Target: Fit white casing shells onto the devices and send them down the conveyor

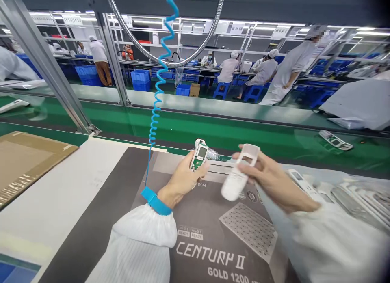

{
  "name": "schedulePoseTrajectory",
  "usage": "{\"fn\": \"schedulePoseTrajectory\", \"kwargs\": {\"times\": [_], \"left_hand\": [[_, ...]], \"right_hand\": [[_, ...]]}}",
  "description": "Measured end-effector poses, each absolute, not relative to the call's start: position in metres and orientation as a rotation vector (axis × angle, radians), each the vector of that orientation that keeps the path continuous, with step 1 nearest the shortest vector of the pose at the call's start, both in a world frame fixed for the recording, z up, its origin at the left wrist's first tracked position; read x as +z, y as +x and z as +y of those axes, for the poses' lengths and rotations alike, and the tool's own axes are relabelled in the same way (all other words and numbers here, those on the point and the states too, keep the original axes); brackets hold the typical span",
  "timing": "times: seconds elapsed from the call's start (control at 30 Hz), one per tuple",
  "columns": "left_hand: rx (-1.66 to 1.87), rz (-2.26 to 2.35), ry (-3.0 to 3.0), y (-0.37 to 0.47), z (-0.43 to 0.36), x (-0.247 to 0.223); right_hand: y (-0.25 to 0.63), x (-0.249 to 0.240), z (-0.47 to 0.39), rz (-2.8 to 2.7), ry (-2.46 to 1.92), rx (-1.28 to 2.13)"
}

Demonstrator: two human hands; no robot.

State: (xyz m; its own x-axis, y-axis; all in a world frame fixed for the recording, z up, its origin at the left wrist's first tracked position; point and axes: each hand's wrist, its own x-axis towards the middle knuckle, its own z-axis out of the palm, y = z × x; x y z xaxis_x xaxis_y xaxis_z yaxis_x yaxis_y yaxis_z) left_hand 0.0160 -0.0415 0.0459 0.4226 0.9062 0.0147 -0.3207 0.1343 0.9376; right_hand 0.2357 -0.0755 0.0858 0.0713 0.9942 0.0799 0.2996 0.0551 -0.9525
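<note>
My left hand point(185, 175), with a blue wrist strap point(157, 201) at its cuff, is closed around a white device body point(200, 154) that shows a small screen and a green circuit board. To its right, my right hand point(258, 169) grips a white plastic cover point(236, 181) with a window opening near its top. The cover is tilted and slightly blurred. Device body and cover are apart, both held above a dark printed cardboard sheet point(210, 230).
White covers point(359, 201) lie stacked at the right. Beyond the bench edge runs a green conveyor point(237, 139) carrying another device point(335, 140). A coiled blue cord point(157, 96) hangs in front. Brown cardboard point(30, 159) lies left. Several people work at far benches.
</note>
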Motion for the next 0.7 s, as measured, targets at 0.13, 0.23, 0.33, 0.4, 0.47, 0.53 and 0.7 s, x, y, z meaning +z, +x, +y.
{"fn": "schedulePoseTrajectory", "kwargs": {"times": [0.13, 0.23, 0.33, 0.4, 0.47, 0.53, 0.7], "left_hand": [[0.945, 0.812, 1.123, 0.02, -0.041, 0.043], [0.891, 0.951, 1.119, 0.018, -0.035, 0.042], [0.968, 1.037, 1.246, 0.016, -0.032, 0.041], [1.056, 1.087, 1.409, 0.016, -0.036, 0.041], [1.077, 1.081, 1.59, 0.018, -0.042, 0.041], [1.045, 1.067, 1.717, 0.021, -0.049, 0.042], [1.016, 1.061, 1.699, 0.027, -0.052, 0.037]], "right_hand": [[0.179, 0.048, -0.065, -1.124, -0.992, 1.255], [0.174, 0.031, -0.06, -1.089, -0.862, 1.396], [0.184, 0.022, -0.057, -1.042, -0.865, 1.423], [0.189, 0.019, -0.055, -1.031, -0.92, 1.359], [0.191, 0.018, -0.055, -1.048, -0.948, 1.291], [0.19, 0.018, -0.056, -1.072, -0.928, 1.259], [0.188, 0.022, -0.06, -1.107, -0.877, 1.255]]}}
